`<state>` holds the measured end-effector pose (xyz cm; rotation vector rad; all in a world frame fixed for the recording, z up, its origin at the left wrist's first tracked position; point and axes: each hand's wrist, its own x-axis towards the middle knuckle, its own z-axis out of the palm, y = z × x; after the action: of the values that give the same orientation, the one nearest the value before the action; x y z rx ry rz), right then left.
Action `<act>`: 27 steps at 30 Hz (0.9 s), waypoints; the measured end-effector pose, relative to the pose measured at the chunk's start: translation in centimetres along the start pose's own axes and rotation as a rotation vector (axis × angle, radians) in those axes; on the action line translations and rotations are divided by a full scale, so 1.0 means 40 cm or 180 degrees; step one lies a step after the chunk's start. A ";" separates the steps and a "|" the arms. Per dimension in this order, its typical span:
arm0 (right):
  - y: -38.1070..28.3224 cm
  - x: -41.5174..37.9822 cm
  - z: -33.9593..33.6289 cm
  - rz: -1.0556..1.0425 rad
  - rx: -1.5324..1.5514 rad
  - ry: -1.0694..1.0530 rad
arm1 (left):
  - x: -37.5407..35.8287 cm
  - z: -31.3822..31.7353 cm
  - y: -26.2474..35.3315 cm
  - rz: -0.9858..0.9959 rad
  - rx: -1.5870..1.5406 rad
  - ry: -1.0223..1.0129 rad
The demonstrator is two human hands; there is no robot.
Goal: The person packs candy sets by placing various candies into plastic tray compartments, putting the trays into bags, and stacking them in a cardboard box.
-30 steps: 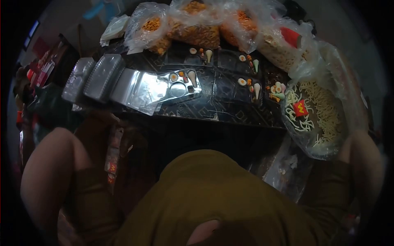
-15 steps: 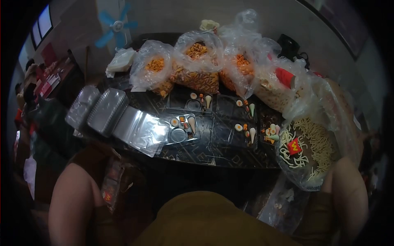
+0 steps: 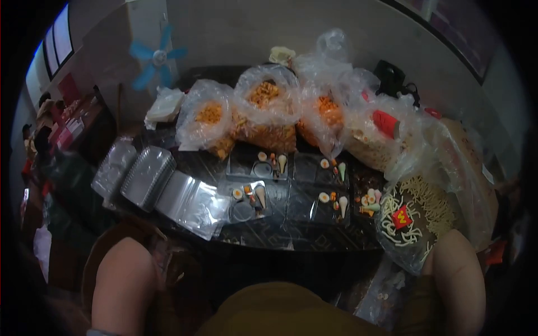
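Neither of my hands shows; only bare skin of my limbs is visible at the lower left and lower right. Nearest the right one is a clear bag of pale noodle-like strands (image 3: 428,204) with a red packet (image 3: 402,217) on it. On the dark table (image 3: 263,232), clear trays (image 3: 302,196) hold small egg, ice-cream-cone and other food-shaped pieces. An open clear tray (image 3: 244,204) has its lid (image 3: 188,203) folded out to the left. Small loose pieces (image 3: 370,200) lie in a heap beside the noodle bag.
Empty clear containers (image 3: 147,176) stand at the table's left. Open plastic bags of orange and brown pieces (image 3: 263,112) line the back, with a bag of pale pieces (image 3: 367,137) to their right. A blue fan (image 3: 159,57) is behind. People are partly visible at the far left.
The table and its contents appear lower in view. The bare limbs at the lower left and right have shifted inward. The trays and bags keep their arrangement.
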<state>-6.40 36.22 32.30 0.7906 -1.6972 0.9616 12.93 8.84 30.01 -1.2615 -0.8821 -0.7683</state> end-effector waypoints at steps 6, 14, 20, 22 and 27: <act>-0.087 -0.070 -0.116 -0.0234 -0.0004 0.0415 | 0.032 -0.034 0.005 0.0276 0.0473 0.0607; -0.011 -0.515 0.011 0.0770 -0.0817 -0.0760 | -0.526 -0.089 -0.041 -0.3370 0.2342 -0.1817; 0.208 -0.701 0.242 0.0886 -0.1197 -0.3242 | -0.892 -0.098 -0.071 -0.4529 0.2383 -0.3977; 0.264 -0.720 0.275 0.0805 -0.1228 -0.3325 | -0.928 -0.095 -0.099 -0.4284 0.2276 -0.4284; 0.312 -0.745 0.299 0.0784 -0.0753 -0.3298 | -0.942 -0.067 -0.140 -0.4094 0.1429 -0.4667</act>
<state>-13.38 33.49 -1.32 1.0140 -2.7877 0.4749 -9.28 5.70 -0.88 -0.5393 -3.0030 -0.3673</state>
